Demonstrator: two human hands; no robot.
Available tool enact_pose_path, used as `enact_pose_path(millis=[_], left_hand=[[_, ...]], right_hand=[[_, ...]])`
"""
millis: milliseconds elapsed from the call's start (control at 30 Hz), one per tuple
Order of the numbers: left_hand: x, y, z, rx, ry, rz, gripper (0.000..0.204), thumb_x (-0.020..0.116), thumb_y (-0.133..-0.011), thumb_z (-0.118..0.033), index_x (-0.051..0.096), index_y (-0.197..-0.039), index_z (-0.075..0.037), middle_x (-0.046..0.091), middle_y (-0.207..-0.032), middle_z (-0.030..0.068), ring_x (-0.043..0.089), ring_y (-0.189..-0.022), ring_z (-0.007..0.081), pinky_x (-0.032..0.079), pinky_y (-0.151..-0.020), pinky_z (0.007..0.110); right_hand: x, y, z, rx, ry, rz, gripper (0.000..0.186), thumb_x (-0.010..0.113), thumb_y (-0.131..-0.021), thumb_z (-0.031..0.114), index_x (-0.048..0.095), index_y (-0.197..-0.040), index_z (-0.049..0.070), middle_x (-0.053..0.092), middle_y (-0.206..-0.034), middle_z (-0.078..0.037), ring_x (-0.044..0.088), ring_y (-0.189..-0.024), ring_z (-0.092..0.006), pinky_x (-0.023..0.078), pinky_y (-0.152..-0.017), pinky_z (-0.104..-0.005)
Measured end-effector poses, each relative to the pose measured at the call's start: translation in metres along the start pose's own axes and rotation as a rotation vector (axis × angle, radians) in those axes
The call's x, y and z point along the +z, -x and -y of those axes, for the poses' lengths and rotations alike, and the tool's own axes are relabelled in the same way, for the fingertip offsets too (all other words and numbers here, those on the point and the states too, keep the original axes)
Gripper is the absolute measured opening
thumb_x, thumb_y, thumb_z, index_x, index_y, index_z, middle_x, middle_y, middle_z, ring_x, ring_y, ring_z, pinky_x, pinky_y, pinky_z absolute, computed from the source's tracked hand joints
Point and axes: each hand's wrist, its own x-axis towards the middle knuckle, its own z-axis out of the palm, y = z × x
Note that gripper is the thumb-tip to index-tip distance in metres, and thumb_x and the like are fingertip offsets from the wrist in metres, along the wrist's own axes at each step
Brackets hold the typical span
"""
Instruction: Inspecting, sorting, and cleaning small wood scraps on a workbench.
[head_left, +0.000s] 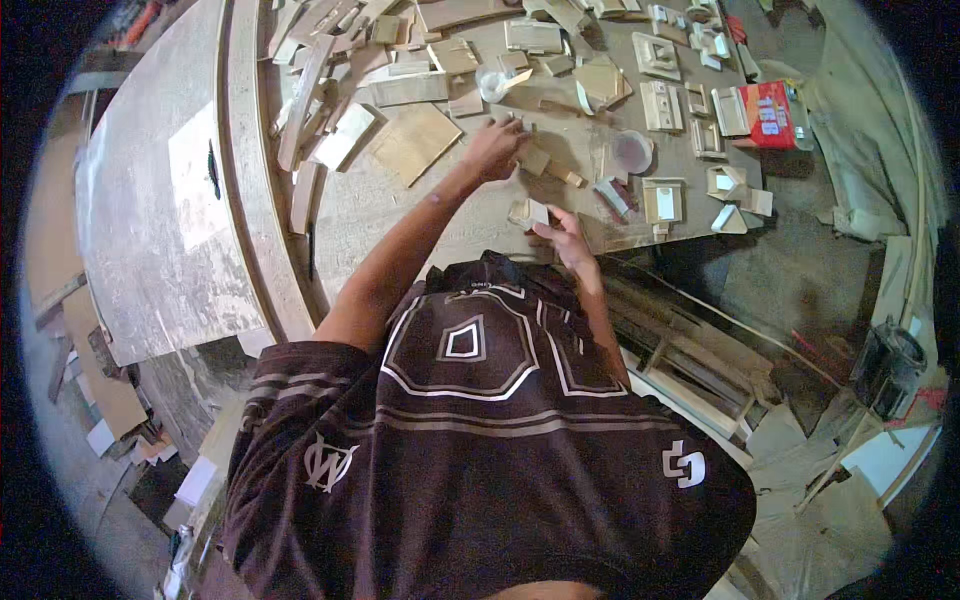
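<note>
My left hand (495, 150) reaches over the worktable (390, 225), its fingers bent down and closed. Whatever lies in them, if anything, is hidden. Right beside its fingertips is a small flat wooden block (534, 159), and a short wooden stick (568, 177) lies just past that. Close to the table's near edge, my right hand (570, 242) is shut on a small wooden piece (530, 213) with a pale face, pinched between thumb and fingers. A square wooden board (416, 143) rests left of my left hand.
Wood offcuts (410, 90) heap across the table's far side. A clear plastic cup (491, 84) stands among them; a round tub (632, 152) sits further right. Small assembled wooden pieces (662, 200) line the right side, near a red package (768, 115). A raised wooden strip (240, 150) runs along the left.
</note>
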Motion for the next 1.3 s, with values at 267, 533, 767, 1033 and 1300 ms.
enact_pose_path(millis=[267, 533, 767, 1033, 1300], left_hand=[[-0.026, 0.075, -0.005, -0.433, 0.842, -0.288, 0.055, 0.085, -0.062, -0.028, 0.063, -0.106, -0.004, 0.067, -0.095, 0.017, 0.067, -0.085, 0.0324, 0.054, -0.077, 0.042], [-0.074, 0.115, -0.033, -0.538, 1.012, -0.237, 0.056, 0.09, -0.07, -0.023, 0.064, -0.116, -0.004, 0.068, -0.1, 0.0058, 0.063, -0.091, 0.0153, 0.052, -0.082, 0.033], [-0.088, 0.131, -0.018, -0.405, 1.187, -0.246, 0.047, 0.083, -0.077, -0.007, 0.062, -0.119, -0.006, 0.065, -0.112, 0.0032, 0.06, -0.1, 0.0146, 0.049, -0.089, 0.03], [-0.093, 0.142, -0.024, -0.438, 1.428, -0.168, 0.047, 0.082, -0.076, -0.002, 0.062, -0.119, -0.004, 0.068, -0.105, 0.0027, 0.062, -0.09, 0.0117, 0.051, -0.083, 0.028], [-0.054, 0.15, -0.025, -0.733, 1.688, -0.2, 0.038, 0.072, -0.091, -0.026, 0.06, -0.12, -0.005, 0.068, -0.105, 0.0038, 0.06, -0.081, 0.0114, 0.052, -0.077, 0.031]], right_hand=[[0.007, -0.005, 0.011, -0.11, 0.022, 0.01, 0.047, 0.071, -0.09, 0.013, 0.054, -0.132, 0.0, 0.069, -0.103, -0.008, 0.069, -0.088, -0.0184, 0.059, -0.074, -0.0326], [0.032, -0.021, 0.026, -0.437, 0.294, -0.214, 0.047, 0.082, -0.08, 0.025, 0.064, -0.116, 0.001, 0.069, -0.1, -0.004, 0.064, -0.086, -0.0126, 0.053, -0.076, -0.0284], [0.042, -0.012, 0.054, -0.266, 0.028, -0.159, 0.039, 0.067, -0.093, 0.017, 0.057, -0.127, 0.001, 0.066, -0.102, -0.005, 0.067, -0.084, -0.0156, 0.057, -0.067, -0.0313], [0.051, -0.011, 0.067, -0.309, -0.037, -0.09, 0.04, 0.063, -0.096, 0.019, 0.055, -0.131, -0.001, 0.068, -0.106, -0.01, 0.07, -0.085, -0.0214, 0.059, -0.071, -0.0351], [0.054, -0.013, 0.067, -0.35, 0.066, -0.021, 0.054, 0.069, -0.091, 0.02, 0.051, -0.139, 0.002, 0.066, -0.113, -0.009, 0.069, -0.089, -0.0196, 0.06, -0.073, -0.0325]])
